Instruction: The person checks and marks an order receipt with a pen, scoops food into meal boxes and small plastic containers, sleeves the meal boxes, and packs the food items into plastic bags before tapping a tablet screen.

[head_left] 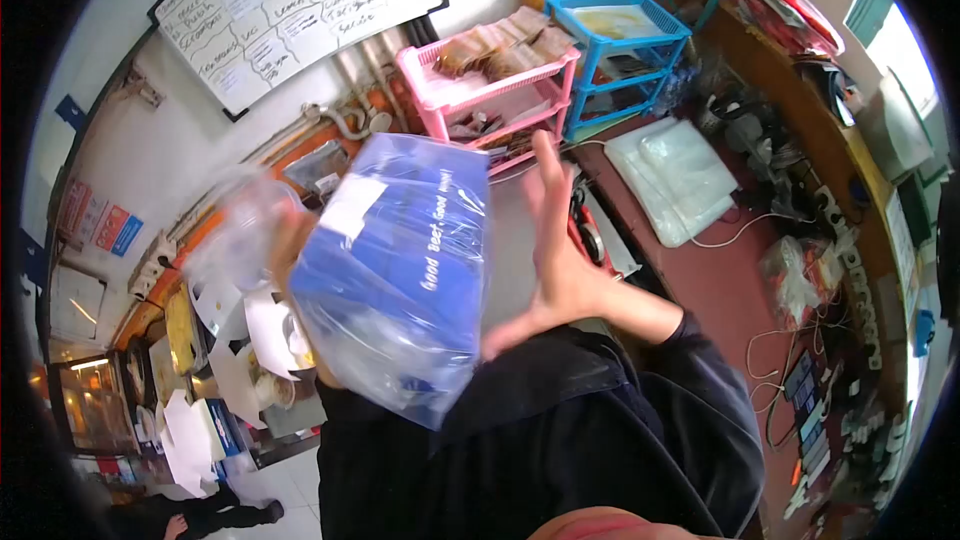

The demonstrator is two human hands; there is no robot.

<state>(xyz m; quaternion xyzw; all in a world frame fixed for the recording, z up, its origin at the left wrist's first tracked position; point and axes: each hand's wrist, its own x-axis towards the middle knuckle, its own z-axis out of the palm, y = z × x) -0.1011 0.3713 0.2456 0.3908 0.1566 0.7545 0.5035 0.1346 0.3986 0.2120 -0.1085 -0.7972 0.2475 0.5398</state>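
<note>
A blue box (400, 240) wrapped in clear plastic, with white lettering and a white label, is held up in front of my chest. My left hand (290, 250) is behind its left side, mostly hidden by the box and blurred, and grips it. My right hand (553, 260) is just right of the box with fingers spread and nothing in it; the thumb comes close to the box's lower right edge. Loose clear plastic (235, 230) bulges out at the left beside my left hand.
Beyond the box stand a pink rack (430, 90) with packets and a blue rack (625, 15). Clear bags (672, 180) lie on the reddish surface at right, near cables. Papers and boxes (195, 435) crowd the left. Another person's dark-clothed legs (215, 515) show lower left.
</note>
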